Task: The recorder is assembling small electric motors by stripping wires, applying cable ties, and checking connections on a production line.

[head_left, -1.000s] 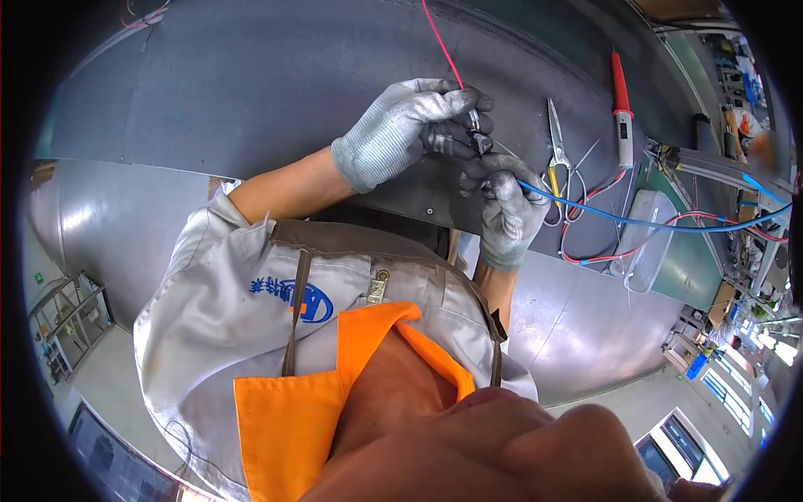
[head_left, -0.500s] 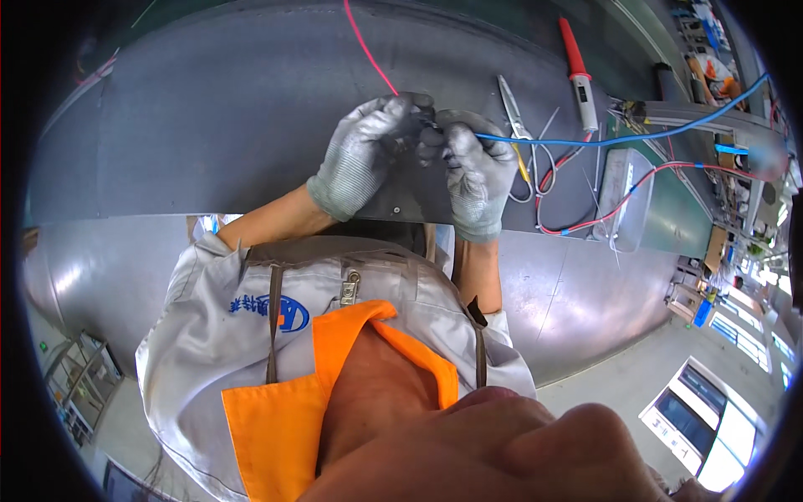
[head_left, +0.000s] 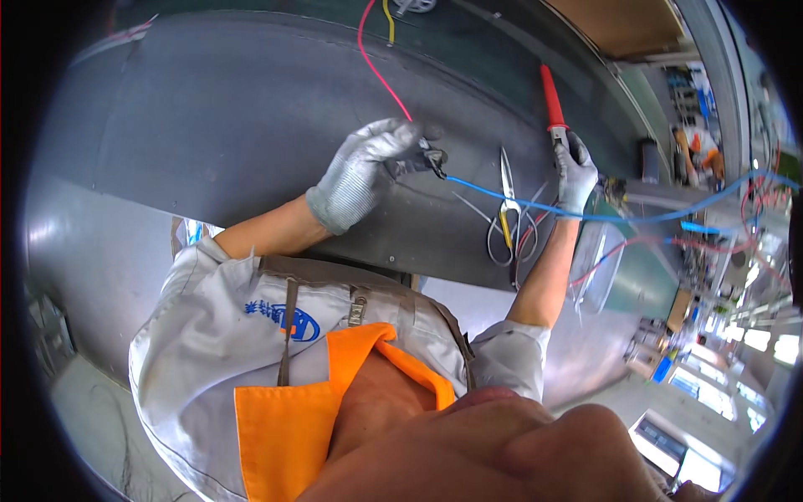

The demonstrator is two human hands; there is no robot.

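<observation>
Where the dark worktop (head_left: 226, 109) spreads out at the left: its bare surface reaches across to both hands.
Left hand (head_left: 360, 171): gloved, fingers bent, pinching a small dark connector (head_left: 436, 160) at the tips; the exact contact is partly hidden.
Red wire (head_left: 376, 69): curves down from the top edge to the left fingertips.
Yellow wire (head_left: 390, 23): a short stretch near the top edge, just right of the red one.
Connector's place: at the left fingertips, above the worktop, a blue cable (head_left: 489, 192) leading off to its right.
Scissors (head_left: 509, 207): on the worktop under the cable's path, points away from the person, yellow on one handle.
Red-tipped tool (head_left: 553, 100): its red end points away from the person.
Right hand (head_left: 575, 177): gloved, wrapped around the tool's lower part; the blue cable crosses at its wrist.
Clear tray (head_left: 595, 289): just right of the right forearm.
</observation>
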